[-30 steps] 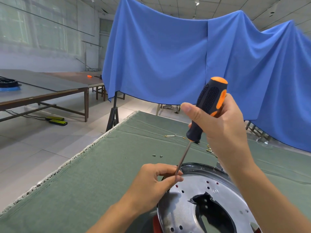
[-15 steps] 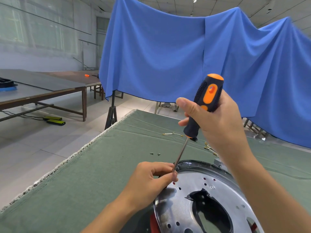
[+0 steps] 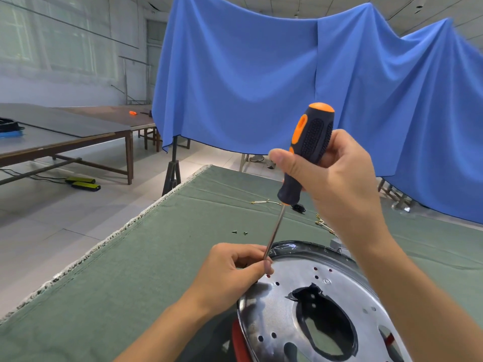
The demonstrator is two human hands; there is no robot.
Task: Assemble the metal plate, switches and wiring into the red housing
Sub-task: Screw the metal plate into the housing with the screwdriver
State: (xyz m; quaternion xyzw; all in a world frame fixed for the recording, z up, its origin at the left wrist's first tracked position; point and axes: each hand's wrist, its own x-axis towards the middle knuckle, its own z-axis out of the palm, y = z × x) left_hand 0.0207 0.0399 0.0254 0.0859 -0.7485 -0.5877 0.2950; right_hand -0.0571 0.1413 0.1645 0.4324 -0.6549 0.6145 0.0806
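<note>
A shiny round metal plate [image 3: 337, 286] with several holes and a large dark cut-out lies at the bottom right, on the red housing [image 3: 239, 343], of which only a strip shows at the plate's left edge. My right hand [image 3: 337, 178] grips the black and orange handle of a screwdriver [image 3: 309, 142] held nearly upright. Its steel shaft [image 3: 274, 231] slants down to the plate's upper left rim. My left hand [image 3: 235, 270] pinches the lower end of the shaft there; the tip is hidden behind its fingers.
The plate sits on a green felt-covered table [image 3: 146, 270] whose frayed left edge runs diagonally. Two small screws [image 3: 239, 232] and some brass wiring pieces [image 3: 264, 202] lie farther back on the felt. A blue cloth [image 3: 261, 87] hangs behind; wooden tables [image 3: 65, 131] stand at left.
My right hand has turned the screwdriver handle, so the orange inlay now faces left. Both hands stay at the plate's rim; the view has shifted slightly.
</note>
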